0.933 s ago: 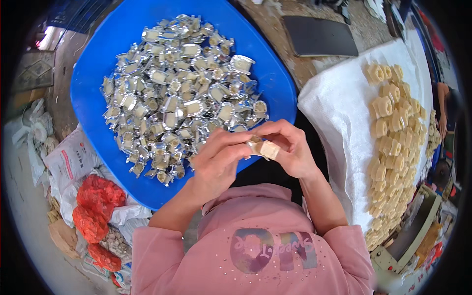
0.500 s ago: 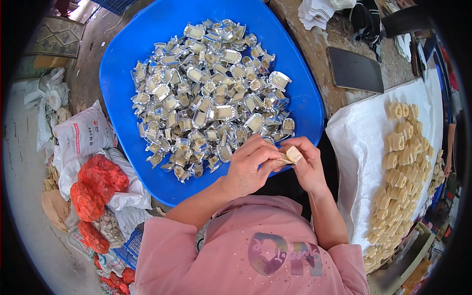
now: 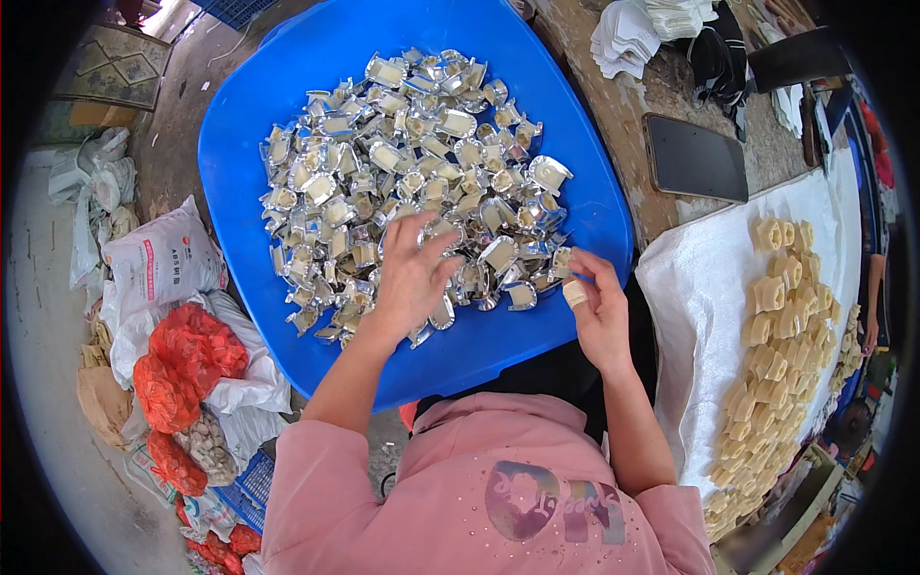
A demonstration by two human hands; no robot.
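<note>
My left hand is over the near part of a heap of small silver clips, shiny shells with cream-coloured insides. Its fingers are spread among the pieces and its hold on any of them does not show. At the basin's near right side is my right hand, with index finger and thumb apart. A beige wrap, apparently tape, covers the thumb; no separate piece is plainly visible in this hand. The heap lies in a large blue basin in front of me.
Cream-coloured pieces lie in rows on a white cloth at right. A phone rests on the worn wooden table, with white gloves beyond. Left of the basin are a white sack and red bags.
My hands were together over the basin's near rim, working on a small piece. The left has moved forward and left to the heap; the right has stayed near its place, its fingers more apart.
</note>
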